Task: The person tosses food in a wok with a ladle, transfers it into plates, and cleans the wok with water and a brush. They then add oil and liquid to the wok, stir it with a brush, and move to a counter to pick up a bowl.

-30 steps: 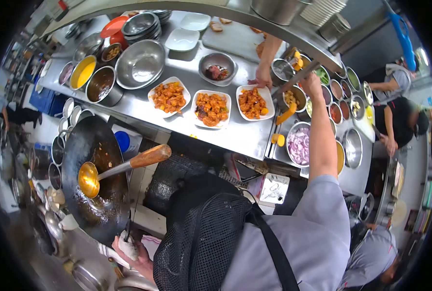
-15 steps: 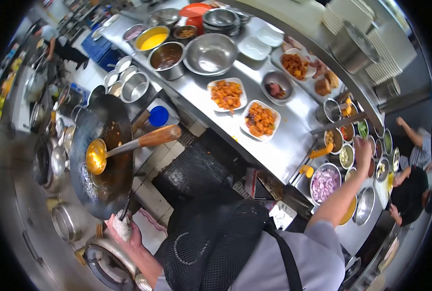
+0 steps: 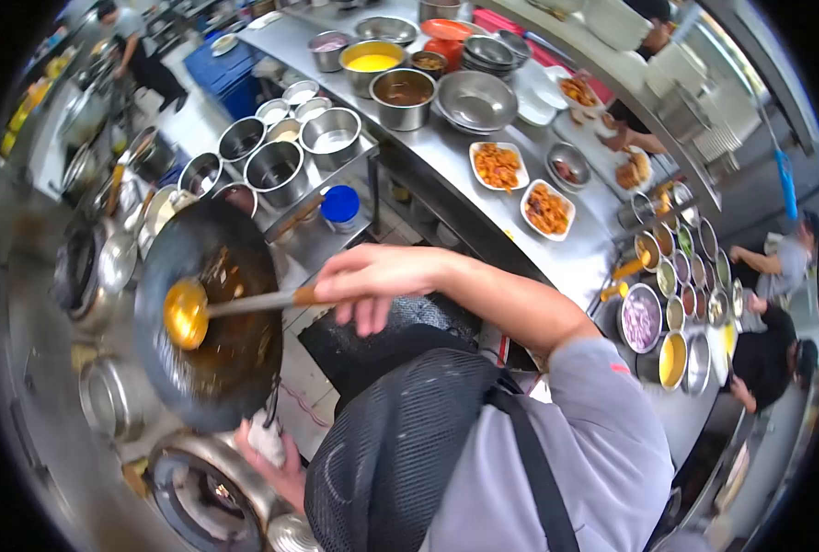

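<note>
A dark wok [image 3: 166, 386] is tilted at the left, with a brown, oily residue and a few small bits inside. My left hand [image 3: 285, 477] grips its handle through a folded white cloth [image 3: 267, 440]. Inside the wok rests the bowl of a metal ladle [image 3: 186, 315], holding a glossy golden-brown liquid. My right hand [image 3: 377, 281] is closed around the ladle's wooden handle, its fingers partly hanging below it. Under the wok's lower edge sits a round stove burner [image 3: 209, 501].
Two white dishes of orange food [image 3: 498, 167] stand on the steel counter [image 3: 428, 156], near a metal mixing bowl [image 3: 478, 99]. Several steel pots [image 3: 331, 138] and a blue-lidded tub [image 3: 340, 207] are beyond the wok. Sliced onions [image 3: 640, 317] fill a bowl at right; co-workers [image 3: 777, 345] stand past it.
My right hand has come from the ingredient containers at the right to the ladle's handle. The view has turned slightly, and the wok is still held in my left hand.
</note>
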`<state>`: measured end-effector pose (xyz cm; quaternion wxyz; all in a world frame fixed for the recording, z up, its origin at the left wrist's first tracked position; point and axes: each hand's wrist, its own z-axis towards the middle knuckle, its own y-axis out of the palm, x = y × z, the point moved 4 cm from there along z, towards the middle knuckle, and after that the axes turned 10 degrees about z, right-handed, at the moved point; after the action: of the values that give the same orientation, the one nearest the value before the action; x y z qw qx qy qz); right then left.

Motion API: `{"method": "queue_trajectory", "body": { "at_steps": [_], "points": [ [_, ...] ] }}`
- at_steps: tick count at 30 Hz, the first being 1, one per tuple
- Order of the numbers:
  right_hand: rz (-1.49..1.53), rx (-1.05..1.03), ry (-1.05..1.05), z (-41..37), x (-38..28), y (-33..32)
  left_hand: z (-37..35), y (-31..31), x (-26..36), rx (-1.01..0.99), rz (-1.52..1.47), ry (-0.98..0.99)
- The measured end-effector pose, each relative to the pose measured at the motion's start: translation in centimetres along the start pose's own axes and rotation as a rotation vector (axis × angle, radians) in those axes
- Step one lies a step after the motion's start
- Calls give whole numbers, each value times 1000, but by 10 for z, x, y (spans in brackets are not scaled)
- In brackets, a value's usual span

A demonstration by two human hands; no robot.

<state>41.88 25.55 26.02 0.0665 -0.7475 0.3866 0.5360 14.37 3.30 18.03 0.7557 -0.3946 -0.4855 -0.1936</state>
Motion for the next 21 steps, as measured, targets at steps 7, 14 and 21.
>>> {"method": "queue_trajectory", "body": {
  "at_steps": [7, 14, 21],
  "points": [
    [-126, -358, 377, 147, 30, 110, 4, -96, -71, 80, -24, -180],
    [234, -646, 651, 260, 63, 238, -17, -156, -123, 524, 51, -393],
    [-476, -777, 360, 311, 33, 274, -45, -142, -191, 952, -886, -854]
  ]
}}
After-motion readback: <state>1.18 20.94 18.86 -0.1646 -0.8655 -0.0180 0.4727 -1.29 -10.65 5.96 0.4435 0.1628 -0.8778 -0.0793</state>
